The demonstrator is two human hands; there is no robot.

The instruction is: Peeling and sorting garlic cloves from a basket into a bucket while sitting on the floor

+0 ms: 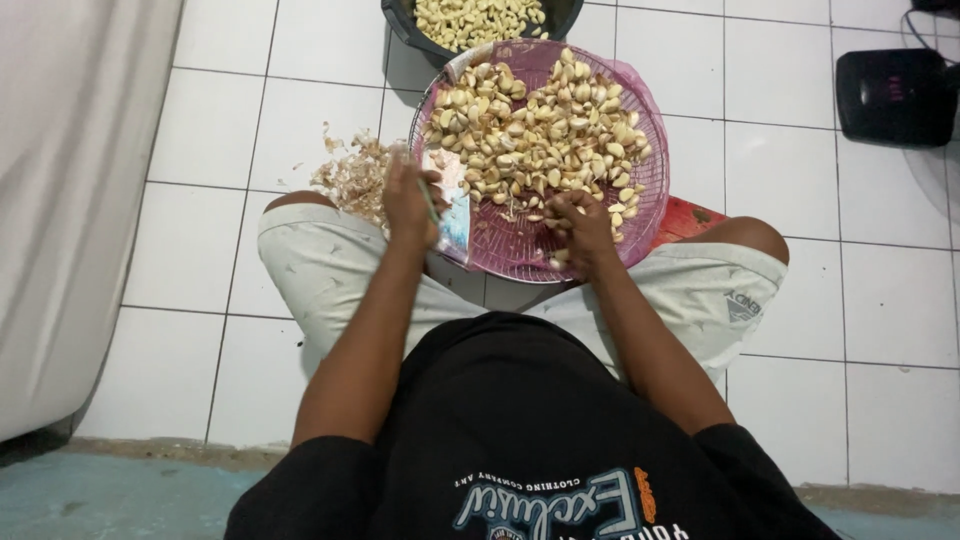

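Note:
A round pink mesh basket (650, 190) rests between my knees, heaped with unpeeled garlic cloves (540, 130). My left hand (408, 205) is closed around a thin green-handled knife (428, 200) at the basket's left rim. My right hand (585, 232) reaches into the near side of the basket, its fingers closed over cloves. A black bowl (400, 25) of peeled garlic (475, 18) stands just beyond the basket.
A pile of garlic skins (350, 175) lies on the white tiled floor (200, 130) by my left knee. A black device (895, 95) sits at the far right. White cloth (70, 200) hangs along the left. A red object (685, 218) peeks from under the basket.

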